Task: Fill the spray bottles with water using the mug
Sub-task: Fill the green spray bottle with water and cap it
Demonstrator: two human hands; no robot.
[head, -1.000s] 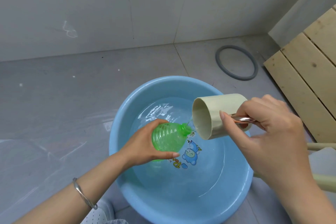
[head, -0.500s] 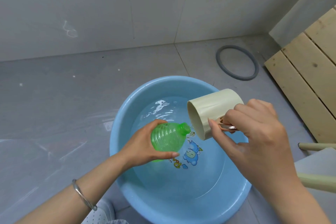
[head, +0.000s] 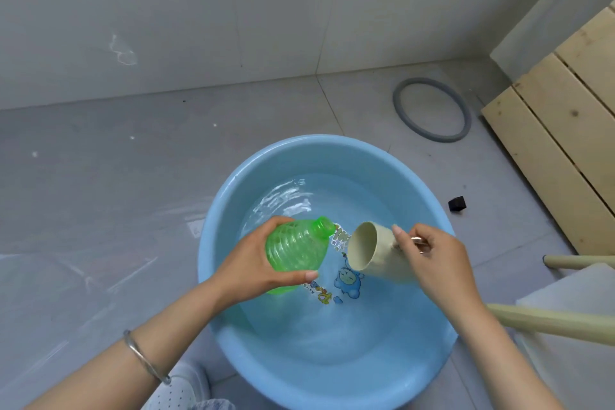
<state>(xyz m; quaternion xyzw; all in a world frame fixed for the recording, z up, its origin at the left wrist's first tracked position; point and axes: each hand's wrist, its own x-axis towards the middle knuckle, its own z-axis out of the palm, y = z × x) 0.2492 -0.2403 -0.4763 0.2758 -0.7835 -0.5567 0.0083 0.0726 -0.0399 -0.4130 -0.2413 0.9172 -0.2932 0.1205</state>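
Observation:
My left hand [head: 258, 261] grips a ribbed green bottle [head: 296, 248] with no cap, tilted so its open neck points up and to the right. My right hand [head: 432, 256] holds a beige mug [head: 372, 248] by its metal handle, tipped on its side with the mouth facing left, just right of the bottle's neck. A small gap separates mug rim and neck. Both hang over a blue basin [head: 429, 210] holding shallow water with a cartoon print on its bottom.
The basin stands on a grey tiled floor near a grey wall. A grey ring [head: 431, 109] lies behind it, a small black block [head: 457, 203] to its right. Wooden slats [head: 562, 130] fill the right side; pale stool legs [head: 549, 323] cross the lower right.
The mug has come down and away from the bottle's neck, toward the water. The bottle has tilted more upright in my left hand.

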